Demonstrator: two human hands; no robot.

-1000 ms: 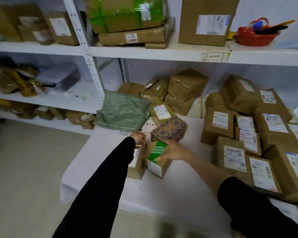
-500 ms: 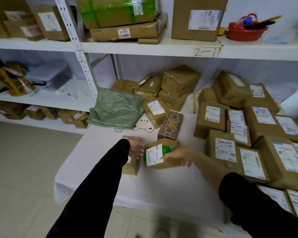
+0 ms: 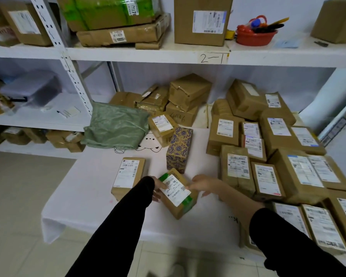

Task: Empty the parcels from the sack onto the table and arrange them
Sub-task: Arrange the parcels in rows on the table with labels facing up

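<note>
The sack point(image 3: 116, 126) lay slack and flattened at the back left of the table point(image 3: 84, 204), so the emptying looked done and the step in hand was arranging. The taped box point(image 3: 178, 196) (brown card, green tape, white label facing up) sat near the front edge of the table, between the two hands and askew to that edge. The left hand point(image 3: 158, 189) grasped its left side, thumb on top by the label and fingers down the side. The right hand point(image 3: 203, 184) was released: its fingers were loose and spread, one fingertip touching the box's far right corner, none curled round it. Just beside the taped box on the left lay a flat box point(image 3: 128, 174), label up and roughly square to the table. Behind was a patterned box point(image 3: 179, 148), its near end close to the taped box's far corner. To the right, the labelled parcels point(image 3: 268, 172) lay packed in rows, labels up, touching one another.

By my reading, the taped box was being set straight. The next move would call for a turn until its sides ran parallel to the flat box, then a slide to close the gap with a neighbour, label upward. Care would be needed at the far corner, where the patterned box could be nudged out of line
</note>
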